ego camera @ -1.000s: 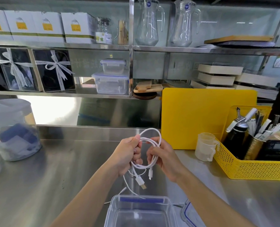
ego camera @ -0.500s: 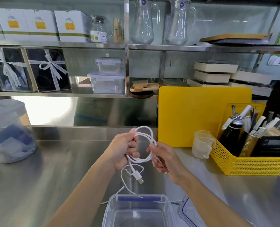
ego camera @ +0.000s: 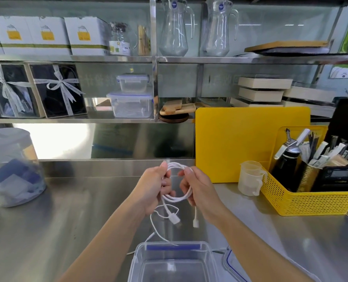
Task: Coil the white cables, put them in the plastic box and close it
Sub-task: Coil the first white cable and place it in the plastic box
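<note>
Steel shelving backs a stainless counter (ego camera: 46,231), and no writing on anything can be read: the labels are too blurred.

At far left on the counter stands one frosted tub (ego camera: 10,167) with blue shapes inside. Above it, the upper shelf carries a row of white cartons (ego camera: 46,35) with yellow emblems and a green band; four show, the leftmost cut by the edge. Below them sit two dark gift boxes (ego camera: 34,90) tied with white ribbon, then two clear lidded containers (ego camera: 131,96), the smaller stacked on the larger. Two glass jugs (ego camera: 197,27) with small blue stickers stand on the top shelf.

At centre, the left hand (ego camera: 151,189) and right hand (ego camera: 197,190) hold one coiled white cable (ego camera: 176,198) above the counter. Left fingers are curled closed around the coil's left side; right thumb and fingers pinch its right side. Two connector ends dangle beneath the coil. A second, thinner white cable (ego camera: 155,228) trails on the counter down to the plastic box (ego camera: 208,261), which stands open at the bottom edge with a blue strip on its far rim. Its lid (ego camera: 229,265) lies just right of it.

Further right, one yellow cutting board (ego camera: 250,143) leans against the wall, with a clear measuring cup (ego camera: 249,178) and a yellow basket (ego camera: 311,200) of utensils before it.
</note>
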Motion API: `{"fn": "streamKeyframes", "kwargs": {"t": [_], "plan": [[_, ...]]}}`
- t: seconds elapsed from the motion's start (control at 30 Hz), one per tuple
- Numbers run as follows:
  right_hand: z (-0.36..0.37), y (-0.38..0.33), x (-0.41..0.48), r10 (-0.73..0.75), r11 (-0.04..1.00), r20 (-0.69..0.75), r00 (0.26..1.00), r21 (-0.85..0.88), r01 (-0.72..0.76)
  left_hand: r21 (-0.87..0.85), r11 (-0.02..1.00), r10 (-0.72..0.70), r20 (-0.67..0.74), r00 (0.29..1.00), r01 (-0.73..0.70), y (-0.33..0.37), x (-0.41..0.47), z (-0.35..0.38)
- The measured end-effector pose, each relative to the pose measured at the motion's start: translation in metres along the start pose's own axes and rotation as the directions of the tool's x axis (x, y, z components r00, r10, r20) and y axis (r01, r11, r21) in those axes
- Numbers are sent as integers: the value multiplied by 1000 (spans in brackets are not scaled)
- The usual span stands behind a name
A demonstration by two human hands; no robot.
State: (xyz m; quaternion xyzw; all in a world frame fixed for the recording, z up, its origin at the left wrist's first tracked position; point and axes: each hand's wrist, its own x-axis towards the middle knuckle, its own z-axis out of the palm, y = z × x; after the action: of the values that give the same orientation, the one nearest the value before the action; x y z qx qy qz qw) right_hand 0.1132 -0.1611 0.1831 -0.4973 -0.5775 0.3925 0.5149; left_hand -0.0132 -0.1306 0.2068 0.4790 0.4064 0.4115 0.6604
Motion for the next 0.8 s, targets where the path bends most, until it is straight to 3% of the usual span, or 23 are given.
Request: {"fn": "streamKeyframes", "kwargs": {"t": [0.1,0.17,0.23,0.33,0.4,0.53,0.6,0.7,0.8], "plan": [[-2,5,5,-31,994,-68,997,-110,24,45,994,-98,39,994,97,4,-2,-4],[-13,8,6,-47,980,-7,999,-194,45,125,974,-206,129,970,191,11,-6,-16],[-25,9,6,-53,944,84,995,-321,77,228,948,-257,130,958,223,14,-7,-33],[-38,12,4,-10,778,225,974,-611,149,304,925,-265,85,961,228,7,-7,-54],[-40,15,3,12,666,238,971,-726,170,253,943,-261,153,953,218,-3,-7,-57],[-28,20,6,-1,682,157,988,-722,116,-43,992,-98,279,955,115,-24,-7,-42],[-24,23,7,-1,690,151,989,-716,110,-171,981,-43,257,965,90,-33,-6,-33],[-24,21,6,-7,756,155,988,-645,106,-174,985,13,179,984,18,-37,-7,-24],[-25,19,4,-19,774,184,983,-619,130,-28,997,69,130,989,-66,-34,-12,-13]]}}
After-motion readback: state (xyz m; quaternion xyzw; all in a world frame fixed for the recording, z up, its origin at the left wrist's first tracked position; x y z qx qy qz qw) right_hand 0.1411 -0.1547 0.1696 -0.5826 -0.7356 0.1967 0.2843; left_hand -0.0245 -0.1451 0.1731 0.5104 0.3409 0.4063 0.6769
